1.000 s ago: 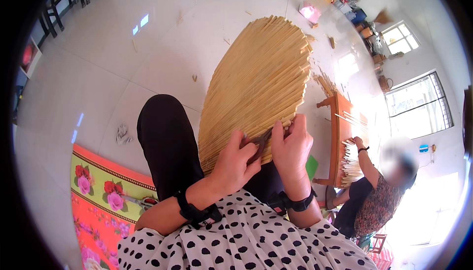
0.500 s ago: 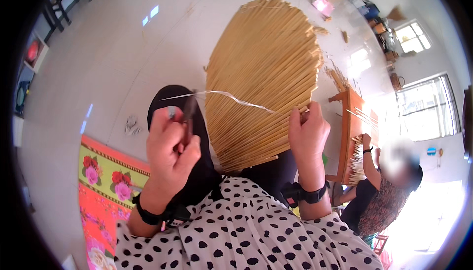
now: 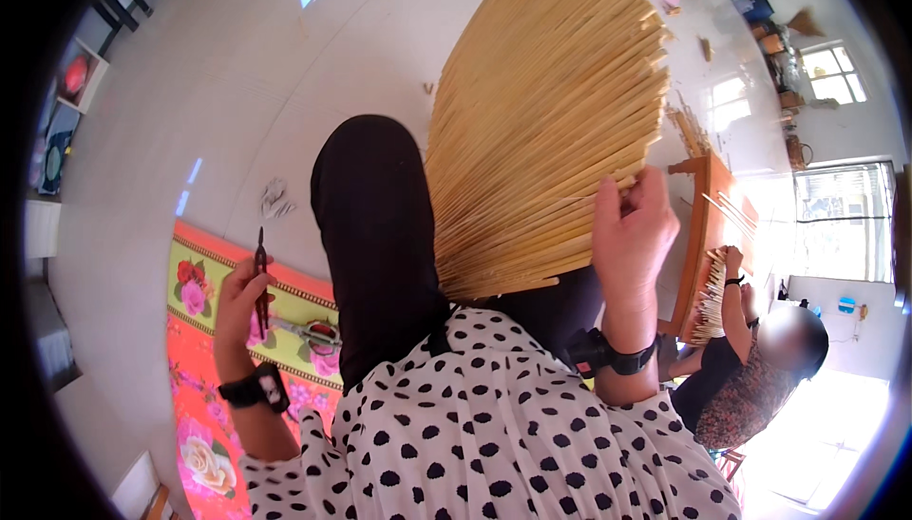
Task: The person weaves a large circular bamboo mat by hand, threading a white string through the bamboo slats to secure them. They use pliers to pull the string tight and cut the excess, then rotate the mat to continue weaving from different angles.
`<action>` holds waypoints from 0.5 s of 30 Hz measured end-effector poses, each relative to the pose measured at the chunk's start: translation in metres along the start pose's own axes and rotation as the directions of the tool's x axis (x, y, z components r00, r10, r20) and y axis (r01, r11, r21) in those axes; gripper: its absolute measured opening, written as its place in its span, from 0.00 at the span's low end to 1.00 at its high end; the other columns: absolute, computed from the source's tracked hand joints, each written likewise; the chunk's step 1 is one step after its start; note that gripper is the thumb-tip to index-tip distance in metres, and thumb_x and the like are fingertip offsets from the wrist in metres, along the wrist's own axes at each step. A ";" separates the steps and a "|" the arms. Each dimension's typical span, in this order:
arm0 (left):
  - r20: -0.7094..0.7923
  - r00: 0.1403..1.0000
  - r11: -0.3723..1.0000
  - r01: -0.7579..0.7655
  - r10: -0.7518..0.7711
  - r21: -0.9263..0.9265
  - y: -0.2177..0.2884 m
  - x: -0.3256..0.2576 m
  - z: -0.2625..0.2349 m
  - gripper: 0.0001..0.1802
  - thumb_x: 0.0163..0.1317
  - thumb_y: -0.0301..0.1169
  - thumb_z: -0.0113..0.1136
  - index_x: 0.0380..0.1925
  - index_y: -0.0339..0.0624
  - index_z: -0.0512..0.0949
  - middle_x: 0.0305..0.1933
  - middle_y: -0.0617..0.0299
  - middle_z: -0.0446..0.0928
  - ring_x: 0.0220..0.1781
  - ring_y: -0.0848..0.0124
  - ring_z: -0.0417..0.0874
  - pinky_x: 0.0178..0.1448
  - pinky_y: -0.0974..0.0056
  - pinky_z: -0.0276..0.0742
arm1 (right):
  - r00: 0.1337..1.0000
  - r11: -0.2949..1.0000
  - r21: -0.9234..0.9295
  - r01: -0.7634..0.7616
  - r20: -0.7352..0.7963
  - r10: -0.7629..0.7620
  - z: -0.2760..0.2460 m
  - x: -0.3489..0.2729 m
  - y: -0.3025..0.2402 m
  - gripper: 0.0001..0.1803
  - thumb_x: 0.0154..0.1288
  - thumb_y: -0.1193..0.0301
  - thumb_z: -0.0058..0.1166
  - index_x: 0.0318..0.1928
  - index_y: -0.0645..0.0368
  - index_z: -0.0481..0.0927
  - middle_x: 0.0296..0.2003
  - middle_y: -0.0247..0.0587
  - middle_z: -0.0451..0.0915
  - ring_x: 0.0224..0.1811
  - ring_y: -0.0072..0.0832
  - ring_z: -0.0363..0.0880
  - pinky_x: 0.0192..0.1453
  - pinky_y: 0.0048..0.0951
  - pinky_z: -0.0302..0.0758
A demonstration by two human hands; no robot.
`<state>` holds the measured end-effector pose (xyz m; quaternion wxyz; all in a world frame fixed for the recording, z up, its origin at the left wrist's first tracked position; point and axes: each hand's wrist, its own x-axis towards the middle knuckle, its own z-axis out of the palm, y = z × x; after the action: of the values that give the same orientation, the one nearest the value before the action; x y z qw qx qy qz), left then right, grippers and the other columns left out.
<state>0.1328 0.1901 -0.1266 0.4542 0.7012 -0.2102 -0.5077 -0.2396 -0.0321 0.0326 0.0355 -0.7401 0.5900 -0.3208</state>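
Since the earlier frame, the left hand [image 3: 242, 303] had been moved away from the work, down and out to the left, and the white strand seen stretched between hand and work was no longer drawn across. Nearest, a white top with black dots [image 3: 475, 416] was worn above 2 black-trousered legs [image 3: 375, 216]. In the left hand, a slender, dark, pointed tool [image 3: 261, 278] was gripped upright, fingers closed around it. By the right hand [image 3: 641, 221], the lower right edge of a fan-shaped panel of straw-coloured stalks [image 3: 546, 112] was pinched between thumb and bent fingers. The panel was held over the lap, its narrow end close to the top. A broad fan was judged already formed; its right rim was uneven, with 1 bottom stalk jutting out, so trimming appeared left. Whether more stalks were needed could not be told. Beyond, scissors [image 3: 318, 335] were left on a red-and-green rose-patterned mat [image 3: 185, 368]. Farther off, loose stalks [image 3: 711, 302] were being handled by a co-worker [image 3: 727, 387] at a brown wooden table [image 3: 696, 197].
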 end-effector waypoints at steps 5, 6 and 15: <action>-0.407 0.910 0.774 0.314 -0.080 0.550 -0.290 0.046 -0.071 0.19 0.54 0.44 0.61 0.22 0.36 0.78 0.22 0.49 0.78 0.27 0.55 0.81 0.37 0.54 0.76 | 1.000 0.997 0.072 0.004 -0.004 -0.004 0.001 0.002 -0.002 0.09 0.59 0.74 0.58 0.36 0.64 0.73 0.18 0.42 0.76 0.19 0.31 0.78 0.27 0.29 0.73; -0.407 0.913 0.663 0.311 -0.011 0.681 -0.311 0.041 -0.061 0.20 0.53 0.44 0.62 0.21 0.36 0.78 0.22 0.49 0.78 0.27 0.54 0.81 0.35 0.53 0.75 | 1.000 0.998 0.069 0.006 -0.002 -0.006 0.000 0.001 0.000 0.09 0.59 0.74 0.58 0.36 0.65 0.73 0.18 0.42 0.76 0.18 0.30 0.78 0.27 0.28 0.73; -0.459 0.886 0.488 0.373 0.066 0.789 -0.275 0.042 -0.051 0.29 0.54 0.50 0.62 0.49 0.40 0.76 0.46 0.46 0.80 0.48 0.49 0.80 0.49 0.49 0.76 | 0.999 0.995 0.091 0.040 -0.013 -0.039 0.004 -0.001 -0.004 0.09 0.60 0.74 0.58 0.36 0.66 0.73 0.16 0.37 0.73 0.17 0.24 0.73 0.26 0.25 0.70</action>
<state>0.1492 0.3173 -0.3785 0.0293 0.9420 -0.2634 -0.2058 -0.2344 -0.0310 0.0310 0.0594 -0.7473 0.5602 -0.3523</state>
